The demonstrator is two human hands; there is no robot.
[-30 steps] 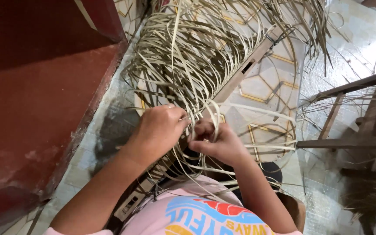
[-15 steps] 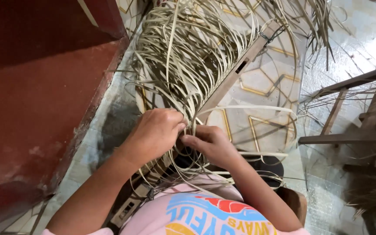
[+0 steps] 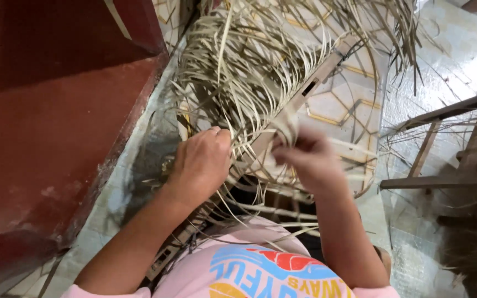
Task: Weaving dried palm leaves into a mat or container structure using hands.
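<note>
On the tiled floor (image 3: 448, 72), beside a big red-brown wall (image 3: 51, 121), a person sits with a wooden frame (image 3: 310, 83) slanting up from the lap, and from where I stand the work looks only partly done. Most of what shows is loose: a great fan of pale cane strips (image 3: 249, 66) arches up and over the frame, their free ends spraying out toward the top right, none of them tied down that I can make out. Woven work, if any, sits low near the lap, where dark gaps show between crossing strips; I cannot tell how much is finished there, because the arms cover it. By my judgement a long stretch of strips still waits to be worked in.

To the right stand 2 or so wooden pieces (image 3: 443, 143) with more stray strips hanging off them, well apart from the hands.

The left hand (image 3: 202, 163) is closed over a bunch of strips just left of the frame, pressing them down. The right hand (image 3: 310, 160) is blurred; its fingers appear pinched on 1 strip or a few at the frame's edge, lifted slightly.
</note>
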